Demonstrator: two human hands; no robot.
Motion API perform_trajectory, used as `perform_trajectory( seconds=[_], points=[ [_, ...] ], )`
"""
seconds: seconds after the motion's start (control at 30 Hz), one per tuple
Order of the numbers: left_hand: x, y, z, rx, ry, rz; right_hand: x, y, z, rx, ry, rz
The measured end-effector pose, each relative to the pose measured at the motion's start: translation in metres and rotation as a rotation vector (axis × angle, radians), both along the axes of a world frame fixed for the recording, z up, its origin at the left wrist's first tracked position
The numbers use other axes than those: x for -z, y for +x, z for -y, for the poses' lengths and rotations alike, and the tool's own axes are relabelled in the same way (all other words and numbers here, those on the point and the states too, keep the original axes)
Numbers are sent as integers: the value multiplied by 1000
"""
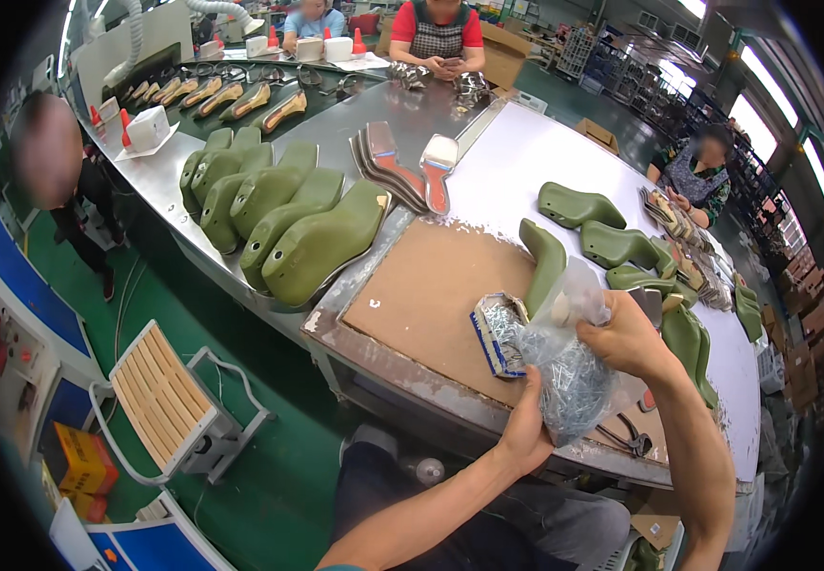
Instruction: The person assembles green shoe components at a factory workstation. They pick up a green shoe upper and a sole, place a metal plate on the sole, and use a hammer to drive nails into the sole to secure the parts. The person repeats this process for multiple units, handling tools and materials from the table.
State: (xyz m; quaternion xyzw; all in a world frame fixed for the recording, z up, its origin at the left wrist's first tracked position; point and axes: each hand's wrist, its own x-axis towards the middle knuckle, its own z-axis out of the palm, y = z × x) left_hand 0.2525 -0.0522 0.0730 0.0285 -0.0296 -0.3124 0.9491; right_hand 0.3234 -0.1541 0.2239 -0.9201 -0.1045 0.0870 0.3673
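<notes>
Two hands [526, 426] [629, 333] on one nail-filled bag [572, 383]

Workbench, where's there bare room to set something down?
The brown board is mostly bare left of the box of nails, apart from a small white scrap. The white surface has room between the red insoles and the scattered green lasts. Crowded: the right side, with lasts and stacked pieces, and around the left hand, right hand, bag and pincers.
</notes>
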Motion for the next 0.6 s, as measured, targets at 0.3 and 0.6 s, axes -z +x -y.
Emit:
perform_trajectory(
  seconds=[0.3, 0.6],
  points=[
    [-6, -4, 10, -36, 18, -20, 10, 3, -4, 129, 202, 55],
    [-13, -3, 0, -51, 77, -49, 0, -1, -12, 126, -48, -2]
  ],
)
